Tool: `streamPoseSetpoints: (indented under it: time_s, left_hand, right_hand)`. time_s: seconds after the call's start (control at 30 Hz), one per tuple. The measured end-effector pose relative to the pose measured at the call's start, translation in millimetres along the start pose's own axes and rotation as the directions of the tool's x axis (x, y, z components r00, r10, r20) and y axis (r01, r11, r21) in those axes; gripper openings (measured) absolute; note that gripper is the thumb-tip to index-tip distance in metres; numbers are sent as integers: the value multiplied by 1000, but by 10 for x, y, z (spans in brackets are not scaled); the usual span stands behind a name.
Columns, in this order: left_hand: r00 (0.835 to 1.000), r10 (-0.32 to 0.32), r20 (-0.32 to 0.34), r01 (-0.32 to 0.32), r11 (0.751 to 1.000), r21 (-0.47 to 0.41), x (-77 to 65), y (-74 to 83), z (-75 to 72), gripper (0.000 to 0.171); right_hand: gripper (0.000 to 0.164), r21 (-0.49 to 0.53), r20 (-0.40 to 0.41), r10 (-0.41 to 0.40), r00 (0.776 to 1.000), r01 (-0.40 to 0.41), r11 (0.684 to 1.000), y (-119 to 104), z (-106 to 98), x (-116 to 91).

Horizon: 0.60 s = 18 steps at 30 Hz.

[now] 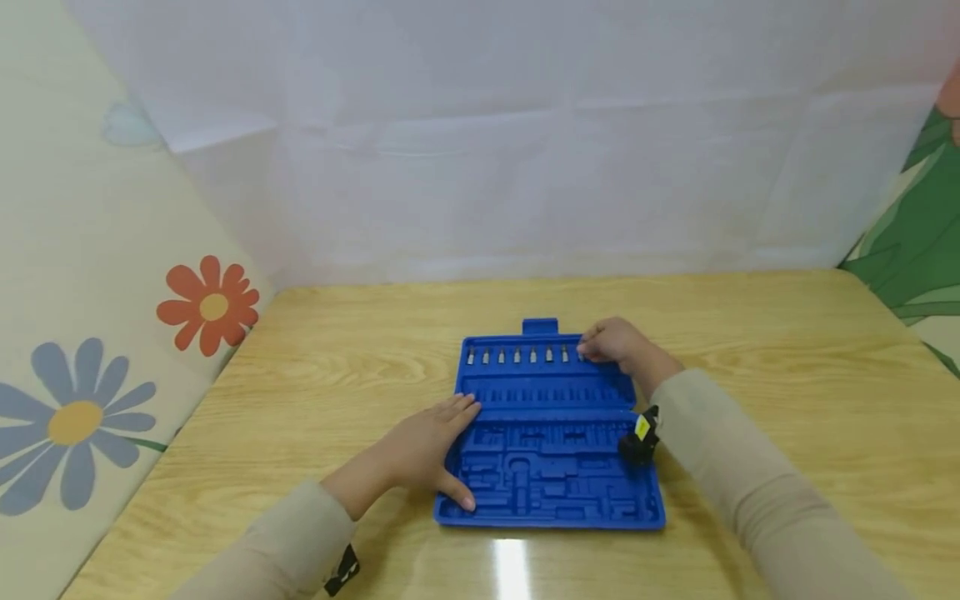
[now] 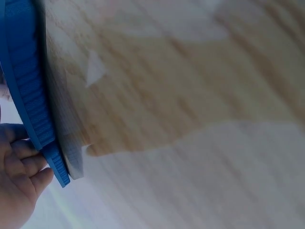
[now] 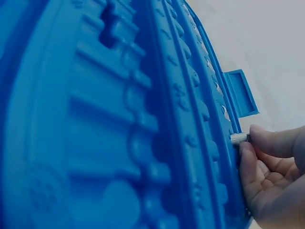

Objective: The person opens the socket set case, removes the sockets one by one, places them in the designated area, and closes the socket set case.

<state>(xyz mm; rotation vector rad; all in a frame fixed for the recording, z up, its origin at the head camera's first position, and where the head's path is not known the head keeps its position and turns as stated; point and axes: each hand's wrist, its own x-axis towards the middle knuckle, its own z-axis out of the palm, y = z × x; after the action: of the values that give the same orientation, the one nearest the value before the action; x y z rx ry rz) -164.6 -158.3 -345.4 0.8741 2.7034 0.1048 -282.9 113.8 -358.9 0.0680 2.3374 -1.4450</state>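
A blue plastic tool case point(image 1: 551, 524) lies opened flat on the table, its moulded slots facing up. Along its far half runs a row of several small silver screwdriver bits point(image 1: 517, 356). My right hand point(image 1: 615, 342) is at the right end of that row. Between thumb and fingertips it pinches one silver bit point(image 3: 239, 138), right at the case's far edge in the right wrist view. With fingers spread, my left hand point(image 1: 423, 437) rests on the case's left side near the hinge. In the left wrist view, its fingers point(image 2: 35, 164) touch the case's edge.
The case's blue latch tab point(image 1: 540, 326) sticks out at the far edge. Under the case is a wood-grain table point(image 1: 360, 350), with a white sheet point(image 1: 450, 167) behind it. Flower-patterned panels point(image 1: 75, 292) stand at the left and right.
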Motion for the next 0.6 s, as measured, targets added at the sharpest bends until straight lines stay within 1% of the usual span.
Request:
streamPoseSetpoints:
  time_s: [0.2, 0.4, 0.6]
  left_hand:
    - [1000, -7, -27, 7, 1000, 4, -9, -24, 5, 118]
    - [999, -14, -41, 13, 1000, -18, -21, -34, -4, 118]
    - [999, 5, -37, -5, 1000, 16, -10, -29, 7, 118]
  right_hand:
    - [23, 43, -19, 7, 1000, -6, 999, -14, 35, 17]
    - [22, 68, -28, 16, 999, -14, 998, -30, 39, 20]
    - [19, 136, -39, 17, 999, -11, 991, 10, 15, 14]
